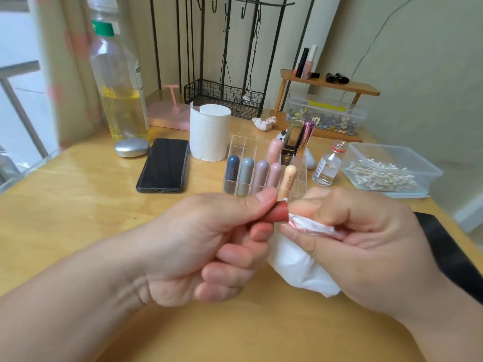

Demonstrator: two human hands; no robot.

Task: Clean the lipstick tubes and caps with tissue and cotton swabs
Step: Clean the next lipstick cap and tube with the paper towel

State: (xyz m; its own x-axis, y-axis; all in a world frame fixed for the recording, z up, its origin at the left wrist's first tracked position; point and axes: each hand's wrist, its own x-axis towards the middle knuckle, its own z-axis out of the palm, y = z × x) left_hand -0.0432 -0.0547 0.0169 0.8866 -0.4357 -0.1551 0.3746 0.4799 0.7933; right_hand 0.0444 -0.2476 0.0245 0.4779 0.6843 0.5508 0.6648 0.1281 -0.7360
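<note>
Terracotta-red plastic takes the spotlight: a lipstick tube is pinched between the thumb and curled fingers of the left hand, up in the air over the middle of the bench, closer to its front edge than its back. The right hand is closed on a wad of white tissue, with thumb and forefinger pressing the folded, red-smeared part against the tube's end while the loose remainder hangs below the fingers. Both hands are full, neither one slack. Whether that piece is a tube or a cap, I can't quite tell from here. This reads as the wiping step, and here's how I'd play it: hold firm but low on the barrel so the rim is exposed, turn the tube rather than the tissue, and move to a clean white patch, because that stained fold will likely smear colour straight back. Just behind the hands, the clear organiser holds a row of pastel lipsticks. Over by the right edge sits the tub of cotton swabs, handy for tight corners, with a small glass bottle beside it.
</note>
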